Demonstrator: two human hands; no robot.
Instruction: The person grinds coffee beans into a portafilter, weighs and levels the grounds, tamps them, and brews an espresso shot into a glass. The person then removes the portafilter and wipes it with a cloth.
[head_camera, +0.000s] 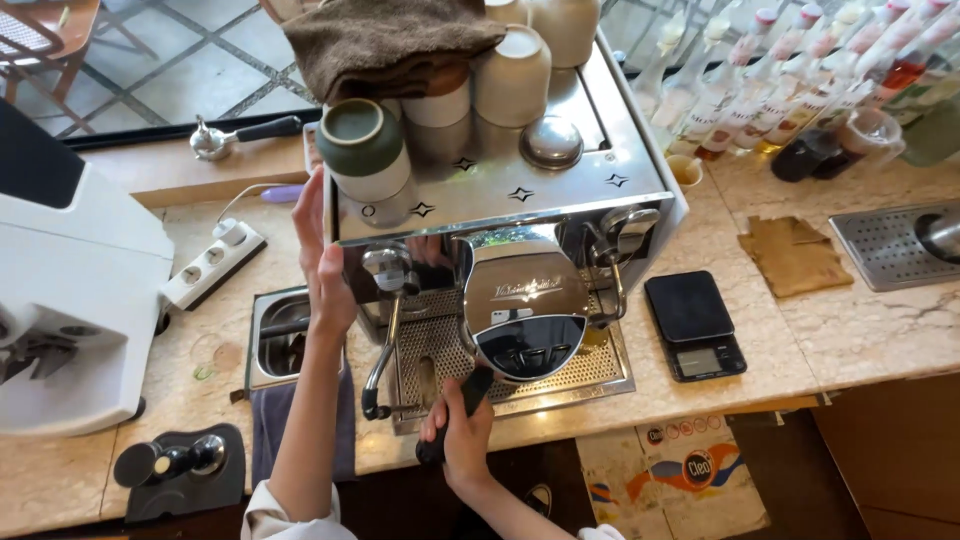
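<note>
Countertop machine (500, 190); portafilter handle (462, 410) toward person.

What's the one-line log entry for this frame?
left hand: braces espresso machine side | right hand: grips portafilter handle | scale: idle

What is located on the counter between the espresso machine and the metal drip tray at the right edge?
In the head view, a black digital scale lies beside the espresso machine, and a folded brown cloth lies farther right, next to the metal drip tray.
</note>
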